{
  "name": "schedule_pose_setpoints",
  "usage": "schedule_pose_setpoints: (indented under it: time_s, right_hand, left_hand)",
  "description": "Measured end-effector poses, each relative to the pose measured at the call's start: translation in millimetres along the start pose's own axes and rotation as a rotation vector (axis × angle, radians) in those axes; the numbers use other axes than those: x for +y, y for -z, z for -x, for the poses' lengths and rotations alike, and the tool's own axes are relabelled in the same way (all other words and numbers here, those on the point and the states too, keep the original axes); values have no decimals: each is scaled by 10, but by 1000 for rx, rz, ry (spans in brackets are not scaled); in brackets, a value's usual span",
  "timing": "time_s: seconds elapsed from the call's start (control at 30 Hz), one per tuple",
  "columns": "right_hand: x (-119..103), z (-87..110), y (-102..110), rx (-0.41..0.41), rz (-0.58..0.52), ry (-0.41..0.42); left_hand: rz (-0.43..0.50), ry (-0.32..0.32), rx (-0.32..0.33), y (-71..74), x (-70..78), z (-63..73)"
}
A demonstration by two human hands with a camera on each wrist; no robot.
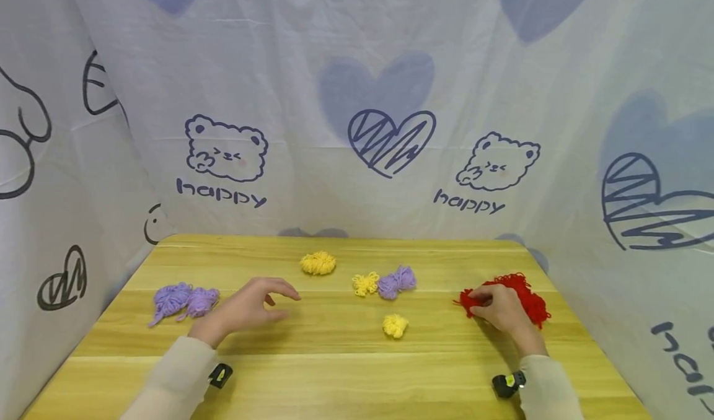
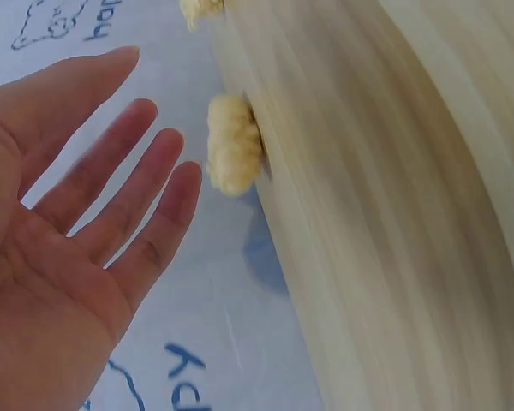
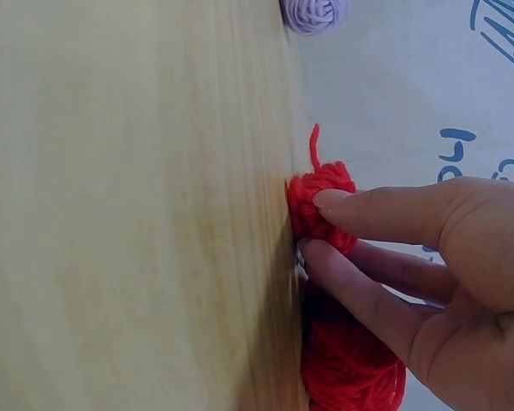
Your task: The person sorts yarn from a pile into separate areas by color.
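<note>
At the right of the table, my right hand point(image 1: 502, 308) pinches a small bundle of red yarn point(image 3: 321, 201) between thumb and fingers. A larger mass of red yarn point(image 1: 527, 299) lies just beyond and beside the hand; whether the two are joined I cannot tell. My left hand point(image 1: 248, 308) hovers over the left part of the table, fingers spread and holding nothing, as the palm point(image 2: 60, 282) in the left wrist view shows. Nearest to it, by the forearm, lie purple yarn bundles point(image 1: 181, 300).
Toward the back of the wooden table point(image 1: 312, 383) is a yellow yarn bundle point(image 1: 318, 263). Around the middle sit a smaller yellow bundle point(image 1: 365, 284) touching a purple one point(image 1: 397, 282), and another yellow bundle point(image 1: 395, 326) nearer me. A printed cloth point(image 1: 301, 178) hangs behind the table.
</note>
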State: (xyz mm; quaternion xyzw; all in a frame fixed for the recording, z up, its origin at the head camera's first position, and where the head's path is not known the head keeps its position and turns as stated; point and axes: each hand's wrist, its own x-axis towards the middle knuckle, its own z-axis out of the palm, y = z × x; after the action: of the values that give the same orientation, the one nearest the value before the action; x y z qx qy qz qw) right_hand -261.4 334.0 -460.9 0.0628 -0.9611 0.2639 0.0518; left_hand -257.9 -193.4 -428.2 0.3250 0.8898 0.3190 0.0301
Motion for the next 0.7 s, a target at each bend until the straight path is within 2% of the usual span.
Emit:
schedule_pose_setpoints:
  time_s: [0.3,0.53,0.7]
  right_hand:
    - [4,0,-14,-1,-12,-14]
    - [-2,-16,-6,-3,-14,-6]
    - [-16,4,8,-4,-21,-6]
  left_hand:
    - [31,-37,-7,-253,159,-358]
    - [61,-30,-13,-409,273,-626]
    - [91,-59,-3,-515,360,-808]
